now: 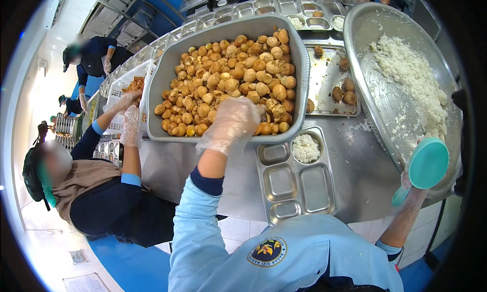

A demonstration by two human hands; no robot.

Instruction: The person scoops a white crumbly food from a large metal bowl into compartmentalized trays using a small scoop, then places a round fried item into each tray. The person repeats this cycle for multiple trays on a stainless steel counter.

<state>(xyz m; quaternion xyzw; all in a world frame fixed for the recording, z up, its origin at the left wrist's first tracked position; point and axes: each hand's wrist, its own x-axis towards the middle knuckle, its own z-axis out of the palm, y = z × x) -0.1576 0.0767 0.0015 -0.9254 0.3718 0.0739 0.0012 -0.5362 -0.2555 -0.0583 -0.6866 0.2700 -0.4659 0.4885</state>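
Observation:
My left hand [236, 120], in a clear plastic glove, reaches over the near rim of a grey plastic tub [303, 75] and touches the brown boiled eggs [228, 77] heaped inside. Its fingertips are hidden, so I cannot tell whether it grips an egg. On the right, my gloved right hand [406, 181] holds a turquoise plastic scoop [429, 163] by its handle, beside the large metal basin [380, 94] of white rice [416, 80]. Between my arms lies a compartmented steel tray [296, 170], with cooked rice [305, 149] in its round compartment.
A shallow metal tray [323, 84] with several loose eggs sits behind the steel table [352, 159]. Several compartmented trays [287, 4] line the back. At left, a co-worker's gloved hands [131, 126] are at a white plastic basket [114, 109] of reddish-brown food. Other people stand beyond.

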